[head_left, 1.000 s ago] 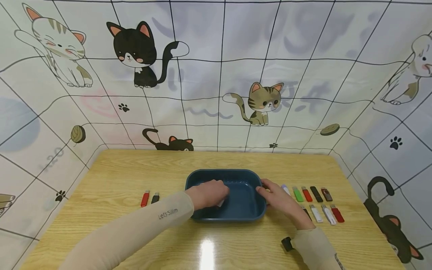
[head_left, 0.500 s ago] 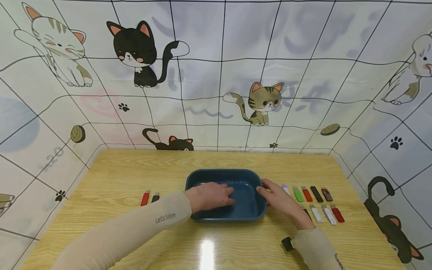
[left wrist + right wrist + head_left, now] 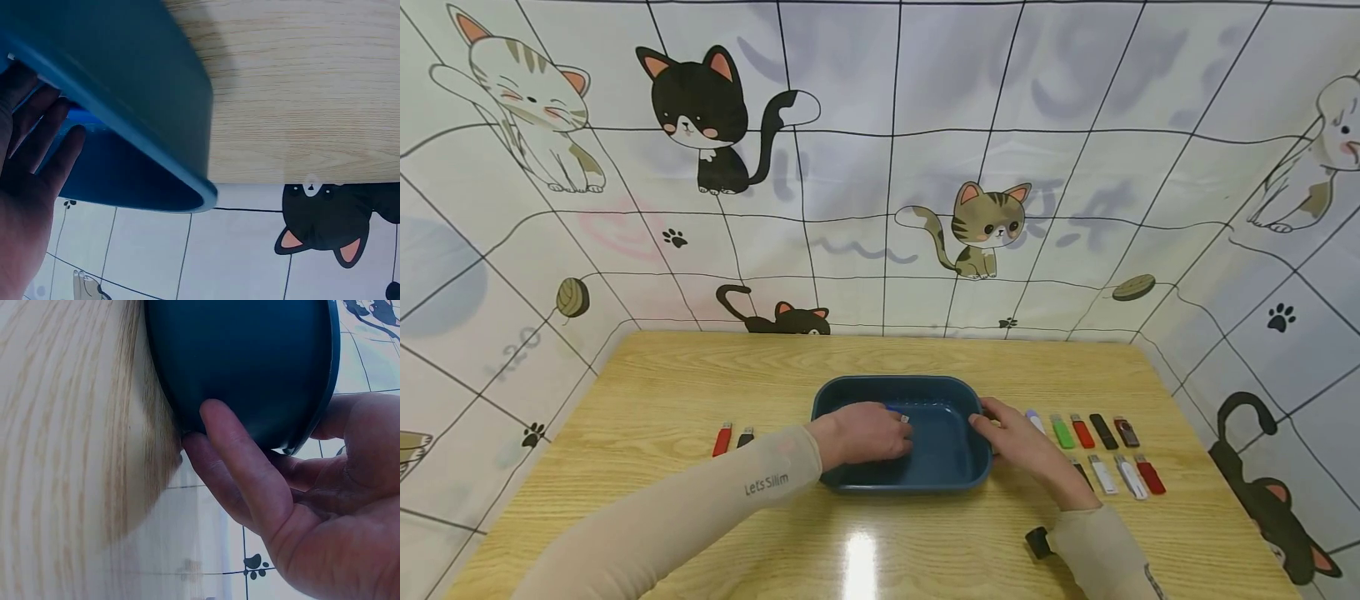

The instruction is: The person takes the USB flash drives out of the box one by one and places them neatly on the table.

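Note:
A dark blue rectangular plastic basin [image 3: 955,477] sits mid-table. My left hand [image 3: 868,432] reaches inside it, back of the hand up and fingers pointing down. In the left wrist view the left fingers [image 3: 40,128] extend past the rim; their tips are partly hidden, and I cannot tell whether they pinch anything. Just beyond that hand a blue USB stick [image 3: 895,410] shows in the basin, its metal plug pointing right. At the right end, my right hand [image 3: 1013,435] grips the basin wall, thumb at the rim and fingers along the outside.
Right of the basin lie two rows of USB sticks, among them a green one [image 3: 1062,432] and a dark red one [image 3: 1150,475]. To the left are a red stick [image 3: 722,440] and a black stick [image 3: 745,438]. A cat-print sheet [image 3: 850,167] surrounds the table [image 3: 760,367].
My left hand's fingers, spread half a second ago, have drawn together and down inside the basin. The blue stick's plug has come into view beyond them. My right hand stays put.

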A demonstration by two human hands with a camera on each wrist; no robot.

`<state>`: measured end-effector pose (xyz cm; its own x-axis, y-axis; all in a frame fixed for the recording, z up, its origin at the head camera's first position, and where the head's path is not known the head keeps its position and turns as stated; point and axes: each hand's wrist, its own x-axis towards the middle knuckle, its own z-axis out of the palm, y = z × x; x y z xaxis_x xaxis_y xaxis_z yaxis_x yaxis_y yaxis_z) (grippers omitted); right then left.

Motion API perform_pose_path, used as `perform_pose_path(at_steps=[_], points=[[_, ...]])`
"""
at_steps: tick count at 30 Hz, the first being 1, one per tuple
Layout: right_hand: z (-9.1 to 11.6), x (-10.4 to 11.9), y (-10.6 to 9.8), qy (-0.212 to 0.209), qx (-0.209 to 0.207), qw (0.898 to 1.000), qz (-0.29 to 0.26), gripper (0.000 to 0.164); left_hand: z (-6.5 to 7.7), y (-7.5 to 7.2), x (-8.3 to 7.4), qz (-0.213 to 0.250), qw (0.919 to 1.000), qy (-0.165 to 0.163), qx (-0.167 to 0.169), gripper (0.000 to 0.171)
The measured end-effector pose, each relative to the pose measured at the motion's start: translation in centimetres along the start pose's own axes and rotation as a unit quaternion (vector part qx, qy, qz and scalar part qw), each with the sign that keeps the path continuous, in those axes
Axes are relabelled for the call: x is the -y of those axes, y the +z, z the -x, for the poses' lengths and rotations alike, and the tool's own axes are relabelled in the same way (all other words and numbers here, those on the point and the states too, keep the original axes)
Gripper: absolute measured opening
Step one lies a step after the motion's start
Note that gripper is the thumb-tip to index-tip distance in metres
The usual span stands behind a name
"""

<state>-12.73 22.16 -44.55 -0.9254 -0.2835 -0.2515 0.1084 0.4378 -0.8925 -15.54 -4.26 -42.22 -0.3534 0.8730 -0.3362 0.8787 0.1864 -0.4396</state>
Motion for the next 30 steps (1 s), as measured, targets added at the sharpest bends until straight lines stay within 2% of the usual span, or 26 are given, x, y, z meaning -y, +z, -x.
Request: perform_pose_path(at_steps=[4, 11, 24, 30], points=[[0.0, 0.02, -0.01, 0.0, 0.001, 1.0, -0.004, 0.051, 0.1, 0.17, 0.19, 0.025, 0.9996, -0.005, -0.01, 0.019], [0.14, 0.16, 0.02, -0.015, 0.009, 1.0, 0.0, 0.053, 0.04, 0.14, 0.28, 0.056, 0.9981, 0.011, -0.022, 0.018], [0.11, 0.12, -0.02, -0.027, 0.006, 1.0, 0.014, 0.051, 0.1, 0.09, 0.13, 0.019, 0.9997, 0.01, -0.009, 0.021], [0.18, 0.08, 0.02, -0.028, 0.007, 0.999, 0.015, 0.052, 0.39, 0.16, 0.35, 0.024, 0.9996, 0.0, -0.014, 0.02]])
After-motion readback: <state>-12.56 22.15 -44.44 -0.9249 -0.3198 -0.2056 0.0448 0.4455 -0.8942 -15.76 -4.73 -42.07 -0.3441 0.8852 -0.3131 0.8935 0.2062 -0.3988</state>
